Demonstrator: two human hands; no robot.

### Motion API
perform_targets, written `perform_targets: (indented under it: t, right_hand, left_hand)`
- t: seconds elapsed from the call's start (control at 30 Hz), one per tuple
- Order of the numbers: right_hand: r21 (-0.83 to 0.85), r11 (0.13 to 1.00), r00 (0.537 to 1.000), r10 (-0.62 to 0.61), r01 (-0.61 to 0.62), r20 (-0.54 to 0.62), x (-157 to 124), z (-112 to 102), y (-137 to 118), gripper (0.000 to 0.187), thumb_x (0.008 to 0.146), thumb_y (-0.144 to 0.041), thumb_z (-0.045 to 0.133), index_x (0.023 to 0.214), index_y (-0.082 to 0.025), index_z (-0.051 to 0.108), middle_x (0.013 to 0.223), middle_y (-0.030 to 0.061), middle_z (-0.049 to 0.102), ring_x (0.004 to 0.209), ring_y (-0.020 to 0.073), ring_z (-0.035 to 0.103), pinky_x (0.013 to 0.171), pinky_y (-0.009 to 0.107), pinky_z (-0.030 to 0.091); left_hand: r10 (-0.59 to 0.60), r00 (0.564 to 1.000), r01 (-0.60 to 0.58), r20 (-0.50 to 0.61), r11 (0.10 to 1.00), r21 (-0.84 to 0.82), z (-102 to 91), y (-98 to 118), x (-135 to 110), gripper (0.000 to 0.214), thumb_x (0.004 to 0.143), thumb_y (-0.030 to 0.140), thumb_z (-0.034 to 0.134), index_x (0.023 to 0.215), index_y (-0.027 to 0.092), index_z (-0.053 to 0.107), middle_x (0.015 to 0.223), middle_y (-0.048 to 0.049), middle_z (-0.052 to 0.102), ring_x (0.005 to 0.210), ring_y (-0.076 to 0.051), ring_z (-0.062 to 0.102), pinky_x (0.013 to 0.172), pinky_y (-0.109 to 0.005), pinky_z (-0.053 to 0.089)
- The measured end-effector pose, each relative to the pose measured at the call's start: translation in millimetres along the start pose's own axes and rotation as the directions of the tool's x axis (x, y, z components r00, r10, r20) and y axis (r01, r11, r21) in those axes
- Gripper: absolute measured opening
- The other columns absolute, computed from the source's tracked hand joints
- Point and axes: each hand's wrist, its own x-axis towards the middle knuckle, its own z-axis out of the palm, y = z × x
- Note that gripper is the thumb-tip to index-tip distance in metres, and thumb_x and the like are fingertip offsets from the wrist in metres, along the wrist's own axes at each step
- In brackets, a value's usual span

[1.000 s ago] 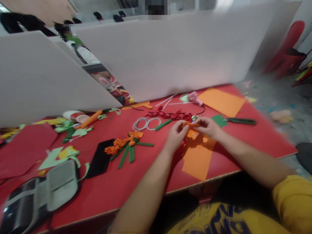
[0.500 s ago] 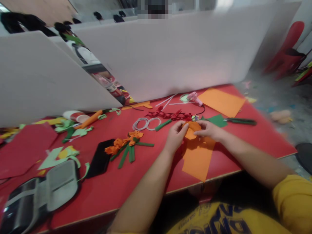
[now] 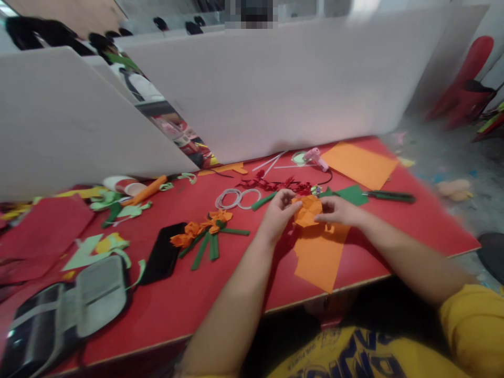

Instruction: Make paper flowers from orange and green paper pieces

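Note:
Between my two hands is a creased orange paper piece (image 3: pixel 308 211), roughly round with fold lines. My left hand (image 3: pixel 280 212) pinches its left edge with thumb and fingers. On the other side, my right hand (image 3: pixel 337 210) grips the right edge, fingertips closed on it. Under the hands lies a larger orange paper sheet (image 3: pixel 318 260) with a cut, uneven edge, partly shaded by them. Just beyond are red paper flowers (image 3: pixel 275 182) and a green paper piece (image 3: pixel 353 194). Left of my forearm rest orange paper flowers (image 3: pixel 210 224) with green strips for stems.
A cutter knife (image 3: pixel 389 196) and another orange sheet (image 3: pixel 360 164) lie right. A pink glue gun (image 3: pixel 316 157) with a black cord is at the back, near white rings (image 3: pixel 238 199). A black phone (image 3: pixel 164 253) and open case (image 3: pixel 100 296) sit left. White partitions (image 3: pixel 295 79) stand behind.
The orange paper piece has been turned and opened flatter, showing more of its creased face. My left hand's fingers have lifted and shifted slightly along its edge.

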Motion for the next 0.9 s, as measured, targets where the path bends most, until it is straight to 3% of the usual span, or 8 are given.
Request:
perform_targets:
  t: [0.17, 0.33, 0.5, 0.57, 0.67, 0.73, 0.9]
  right_hand:
    - [0.104, 0.991, 0.977, -0.063, 0.086, -0.206, 6.2, 5.2, 6.7, 0.043, 0.073, -0.049, 0.097, 0.099, -0.019, 0.078, 0.085, 0.0001, 0.076, 0.072, 0.0140, 0.067, 0.064, 0.024, 0.053]
    - [0.176, 0.976, 0.944, -0.063, 0.126, -0.324, 9.7, 4.4, 11.4, 0.047, 0.068, -0.052, 0.099, 0.093, -0.019, 0.076, 0.081, -0.0007, 0.075, 0.068, 0.0142, 0.065, 0.062, 0.026, 0.051]
    - [0.214, 0.962, 0.914, -0.071, 0.168, -0.399, 9.7, 7.8, 10.6, 0.047, 0.063, -0.050, 0.101, 0.090, -0.022, 0.074, 0.083, -0.0008, 0.077, 0.075, 0.0177, 0.071, 0.071, 0.030, 0.057]
    - [0.167, 0.968, 0.894, -0.096, 0.186, -0.438, 9.6, 8.1, 9.4, 0.046, 0.063, -0.050, 0.101, 0.086, -0.022, 0.072, 0.080, -0.0011, 0.075, 0.072, 0.0172, 0.069, 0.068, 0.030, 0.057]
    - [0.042, 0.975, 0.854, -0.172, 0.220, -0.490, 8.8, 6.3, 6.3, 0.044, 0.066, -0.051, 0.098, 0.083, -0.022, 0.070, 0.078, -0.0008, 0.072, 0.070, 0.0164, 0.066, 0.066, 0.029, 0.055]
    - [-0.028, 0.971, 0.831, -0.218, 0.238, -0.512, 8.1, 4.2, 4.1, 0.043, 0.069, -0.053, 0.096, 0.081, -0.022, 0.068, 0.076, -0.0008, 0.071, 0.069, 0.0159, 0.064, 0.065, 0.029, 0.055]
    - [-0.122, 0.954, 0.782, -0.294, 0.273, -0.549, 7.6, -2.4, 2.3, 0.046, 0.074, -0.059, 0.092, 0.084, -0.022, 0.067, 0.075, -0.0018, 0.066, 0.069, 0.0152, 0.063, 0.063, 0.028, 0.054]
  left_hand:
    - [-0.034, 0.998, 0.038, 0.060, 0.998, -0.059, 4.9, -2.5, -1.2, 0.049, 0.069, 0.034, 0.097, 0.107, 0.021, 0.068, 0.093, 0.0010, 0.065, 0.081, -0.012, 0.063, 0.073, -0.023, 0.051]
    - [-0.131, 0.989, 0.119, -0.062, 0.978, -0.169, 6.1, -7.1, 1.8, 0.050, 0.069, 0.044, 0.097, 0.102, 0.022, 0.067, 0.089, 0.0031, 0.063, 0.065, -0.008, 0.057, 0.052, -0.018, 0.042]
    - [-0.086, 0.980, 0.051, -0.182, 0.980, -0.190, 11.6, -6.2, 0.8, 0.053, 0.066, 0.046, 0.100, 0.102, 0.022, 0.069, 0.091, 0.0027, 0.065, 0.065, -0.007, 0.057, 0.051, -0.016, 0.043]
    - [-0.117, 0.984, 0.088, -0.132, 0.974, -0.207, 14.7, -4.6, -2.7, 0.057, 0.067, 0.049, 0.099, 0.108, 0.023, 0.071, 0.093, 0.0021, 0.066, 0.067, -0.008, 0.059, 0.054, -0.017, 0.048]
    - [-0.211, 0.972, 0.227, 0.106, 0.958, -0.176, 17.4, -4.4, -8.1, 0.062, 0.069, 0.054, 0.098, 0.116, 0.022, 0.074, 0.096, -0.0011, 0.069, 0.070, -0.010, 0.063, 0.059, -0.020, 0.052]
    - [-0.240, 0.950, 0.268, 0.202, 0.956, -0.123, 16.7, -6.5, -9.3, 0.060, 0.070, 0.054, 0.098, 0.112, 0.019, 0.076, 0.092, -0.0025, 0.071, 0.067, -0.010, 0.062, 0.059, -0.021, 0.050]
    - [-0.215, 0.964, 0.225, 0.159, 0.973, -0.046, 7.3, -12.0, -5.6, 0.048, 0.075, 0.057, 0.094, 0.080, 0.016, 0.069, 0.065, 0.0031, 0.059, 0.053, -0.006, 0.049, 0.051, -0.018, 0.036]
